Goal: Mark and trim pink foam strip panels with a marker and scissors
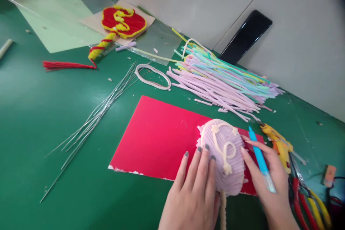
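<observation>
A round lilac fan (222, 158) made of pipe cleaners, with a cream rim and cream curled trim, lies over the right part of a red card sheet (159, 133). Its twisted beige handle (223, 210) runs down toward me. My left hand (195, 187) rests on the fan's left side, fingers stretched out and flat; its thumb is mostly hidden. At the fan's right edge, my right hand (269, 172) touches the rim with thumb and fingertips. A blue pen (259, 156) sits in that same hand, between thumb and forefinger.
Pastel pipe cleaners (221, 79) are heaped by the wall, near a leaning phone (246, 37). Thin wires (99, 109) and a pale loop (153, 76) lie left. Behind is a red-and-yellow fan (129, 25). A yellow glue gun (277, 143) and red-handled pliers (299, 201) are right.
</observation>
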Motion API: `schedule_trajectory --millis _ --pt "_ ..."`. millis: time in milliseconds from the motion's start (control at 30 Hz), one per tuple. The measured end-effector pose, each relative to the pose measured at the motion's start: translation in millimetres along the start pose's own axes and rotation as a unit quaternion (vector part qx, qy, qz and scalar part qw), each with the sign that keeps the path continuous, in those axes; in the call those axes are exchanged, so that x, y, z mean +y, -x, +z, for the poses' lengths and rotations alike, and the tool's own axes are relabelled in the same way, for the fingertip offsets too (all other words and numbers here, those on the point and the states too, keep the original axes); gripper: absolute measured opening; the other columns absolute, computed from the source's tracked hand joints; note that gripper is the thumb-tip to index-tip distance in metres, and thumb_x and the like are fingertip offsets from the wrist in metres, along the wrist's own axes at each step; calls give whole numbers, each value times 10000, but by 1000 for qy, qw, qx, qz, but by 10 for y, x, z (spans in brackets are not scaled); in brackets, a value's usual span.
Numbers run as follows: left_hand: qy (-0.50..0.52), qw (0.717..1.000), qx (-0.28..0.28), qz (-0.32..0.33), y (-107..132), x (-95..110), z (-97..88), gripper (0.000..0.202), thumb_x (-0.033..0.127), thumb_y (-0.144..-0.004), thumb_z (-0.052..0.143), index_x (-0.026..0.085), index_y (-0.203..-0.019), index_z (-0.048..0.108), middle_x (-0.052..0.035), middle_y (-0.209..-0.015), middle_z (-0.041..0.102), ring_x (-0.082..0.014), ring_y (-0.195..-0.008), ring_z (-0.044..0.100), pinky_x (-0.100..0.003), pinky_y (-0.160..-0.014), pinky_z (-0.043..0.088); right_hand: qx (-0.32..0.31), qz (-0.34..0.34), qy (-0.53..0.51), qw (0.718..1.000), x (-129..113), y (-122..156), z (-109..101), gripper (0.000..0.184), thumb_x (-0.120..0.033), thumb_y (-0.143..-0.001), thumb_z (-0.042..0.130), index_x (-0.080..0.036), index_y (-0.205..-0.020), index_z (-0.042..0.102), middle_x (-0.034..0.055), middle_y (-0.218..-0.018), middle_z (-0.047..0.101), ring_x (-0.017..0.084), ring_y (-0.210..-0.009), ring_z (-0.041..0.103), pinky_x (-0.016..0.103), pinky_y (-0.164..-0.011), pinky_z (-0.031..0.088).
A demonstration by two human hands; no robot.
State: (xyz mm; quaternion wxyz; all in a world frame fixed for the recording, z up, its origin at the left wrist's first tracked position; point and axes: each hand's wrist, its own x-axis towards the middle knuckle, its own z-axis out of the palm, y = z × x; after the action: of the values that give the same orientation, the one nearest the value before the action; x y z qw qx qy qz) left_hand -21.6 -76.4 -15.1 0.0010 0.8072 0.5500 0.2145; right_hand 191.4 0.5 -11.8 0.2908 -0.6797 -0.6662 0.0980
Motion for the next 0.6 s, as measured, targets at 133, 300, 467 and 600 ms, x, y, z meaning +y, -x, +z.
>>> schedule_trajectory --millis 133,300,467,600 --pt "31 1000 2 1 -28 -16 -32 454 356 -971 357 97 -1291 547 -109 -1400 540 -265 -1275 530 -411 -997 480 6 -6 -21 1000 -12 0 8 348 -486 -803 650 -221 -1030 649 97 -1136 679 289 -1068 645 452 -930 514" --pt "99 995 -7 -24 -3 -75 -62 435 233 -945 415 112 -1360 465 -101 -1447 494 -250 -1331 469 -445 -1064 451 56 15 -81 995 -38 9 34 326 -440 -785 703 -224 -1023 648 91 -1104 710 290 -1076 653 478 -971 490" --pt "174 979 16 -105 -5 -168 -108 430 123 -959 373 185 -1382 413 -72 -1455 497 -179 -1369 419 -434 -1156 342 85 27 -168 982 10 -9 28 211 -364 -836 676 -230 -998 661 71 -1066 725 253 -1058 666 427 -948 510" --pt "246 954 21 -170 -31 -224 -135 427 131 -970 323 292 -1338 466 6 -1395 563 -156 -1328 472 -449 -1175 301 95 35 -237 966 50 -24 19 171 -325 -835 680 -232 -978 660 65 -1050 723 245 -1048 671 416 -941 512"
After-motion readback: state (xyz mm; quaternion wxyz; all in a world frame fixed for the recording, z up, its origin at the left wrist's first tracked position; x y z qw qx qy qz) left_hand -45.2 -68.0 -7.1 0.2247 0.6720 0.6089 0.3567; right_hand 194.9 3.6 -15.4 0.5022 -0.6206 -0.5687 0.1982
